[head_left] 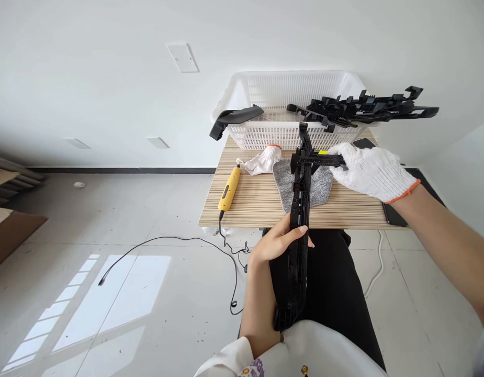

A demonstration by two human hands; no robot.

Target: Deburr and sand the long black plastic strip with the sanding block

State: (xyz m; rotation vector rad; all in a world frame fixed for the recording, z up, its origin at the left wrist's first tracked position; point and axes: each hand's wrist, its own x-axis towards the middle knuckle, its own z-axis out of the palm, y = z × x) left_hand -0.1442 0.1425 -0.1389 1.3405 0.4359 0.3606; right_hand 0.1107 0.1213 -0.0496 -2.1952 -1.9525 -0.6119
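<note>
My bare left hand [279,242] is closed around a long black plastic part [300,196], which slants upright from my lap to above the table edge. My right hand [369,170] wears a white knit glove with an orange cuff. It grips a black caliper [324,160] with scale markings, held level across the upper section of the part. The caliper's jaws sit at the part, but I cannot tell exactly where they touch. Behind them lies a grey cloth [284,183] on the wood-striped table [257,201]. Left of the cloth is a loose white glove [263,161].
A white plastic basket [261,137] stands at the table's back, with several black plastic parts [355,111] heaped over its right side and a curved black piece [237,118] on its left rim. A yellow corded tool [230,189] lies left. A dark phone [394,214] lies right.
</note>
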